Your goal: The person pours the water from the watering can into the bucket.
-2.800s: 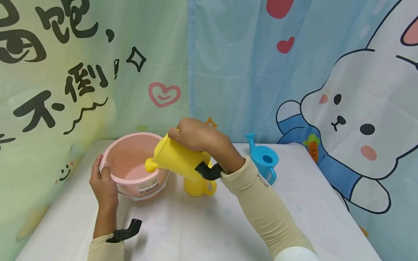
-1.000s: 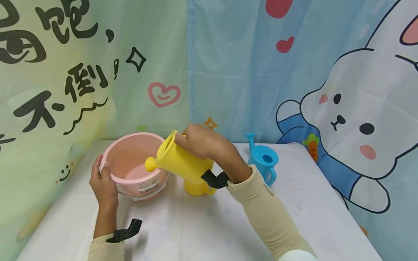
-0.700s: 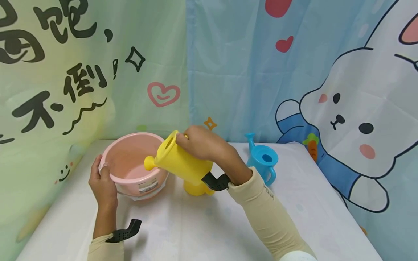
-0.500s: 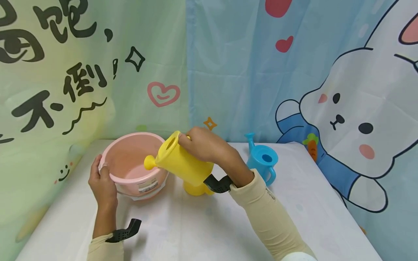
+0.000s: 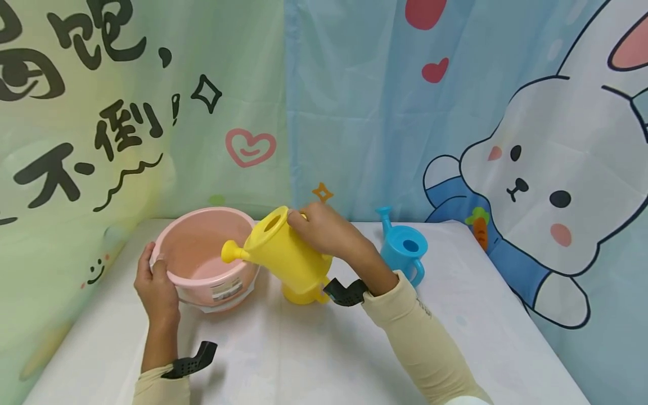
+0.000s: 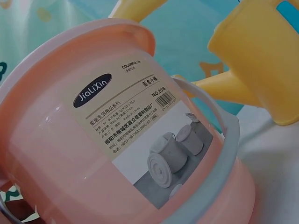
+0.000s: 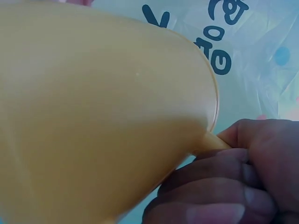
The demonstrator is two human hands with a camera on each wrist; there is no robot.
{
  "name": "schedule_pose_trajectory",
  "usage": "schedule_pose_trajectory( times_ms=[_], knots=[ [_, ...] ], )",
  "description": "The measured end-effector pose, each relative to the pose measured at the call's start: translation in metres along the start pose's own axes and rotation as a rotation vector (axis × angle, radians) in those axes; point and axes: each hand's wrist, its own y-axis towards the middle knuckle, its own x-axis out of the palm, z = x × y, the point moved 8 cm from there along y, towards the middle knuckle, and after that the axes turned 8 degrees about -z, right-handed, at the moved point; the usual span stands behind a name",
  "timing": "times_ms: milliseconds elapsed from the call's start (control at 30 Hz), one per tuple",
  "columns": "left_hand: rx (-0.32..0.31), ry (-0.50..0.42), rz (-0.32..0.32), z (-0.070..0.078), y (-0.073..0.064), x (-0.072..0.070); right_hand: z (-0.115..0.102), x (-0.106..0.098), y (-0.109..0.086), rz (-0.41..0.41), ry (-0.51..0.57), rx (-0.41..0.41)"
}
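My left hand (image 5: 158, 289) holds the near left side of a pink bucket (image 5: 245, 281), with the thumb over its rim. In the left wrist view a printed label and a pale grey handle show on the bucket (image 6: 60, 149). My right hand (image 5: 326, 229) grips a yellow toy watering can (image 5: 286, 253) by its handle, the can tilted left. Its round spout head hangs over the bucket's right rim. In the right wrist view the fingers of my right hand (image 7: 219, 182) curl round the handle. Whether anything flows from the spout cannot be seen.
A second yellow watering can (image 5: 300, 295) stands on the white tabletop (image 5: 283, 354), mostly hidden behind the held one. A blue watering can (image 5: 405, 247) stands upright to the right. A printed curtain (image 5: 344, 112) hangs behind the table.
My right hand has come down and to the right, and the yellow watering can leans less steeply, its top opening now showing. My left hand stays on the bucket. The head view has shifted slightly.
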Motion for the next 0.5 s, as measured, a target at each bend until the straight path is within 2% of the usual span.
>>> schedule_pose_trajectory(
  times_ms=[500],
  knots=[
    [0.006, 0.015, 0.010, 0.003, -0.003, 0.000, 0.019, 0.004, -0.005, 0.019, 0.062, 0.007]
  ],
)
